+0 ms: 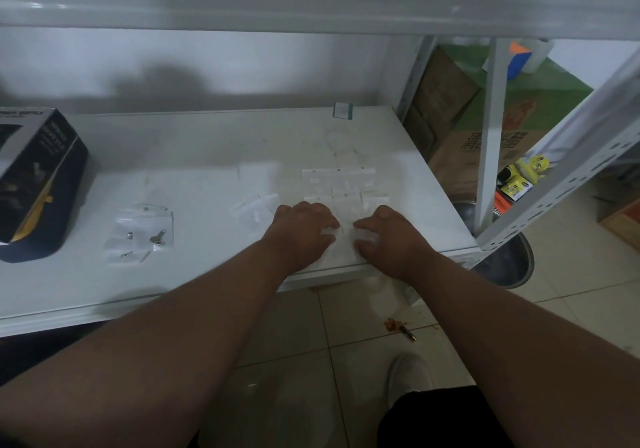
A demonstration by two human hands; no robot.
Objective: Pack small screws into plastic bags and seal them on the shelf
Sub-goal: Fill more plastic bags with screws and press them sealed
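Right now both hands sit at the shelf (207, 142) front edge, left hand (300, 231) and right hand (389, 236) facing, fingers curled onto a small clear bag (344, 236) between them, seemingly pinching it. Screws (157, 238) lie well left on loose bags, nearer the left hand. Stacked bags (339, 184) lie just behind the fingertips.
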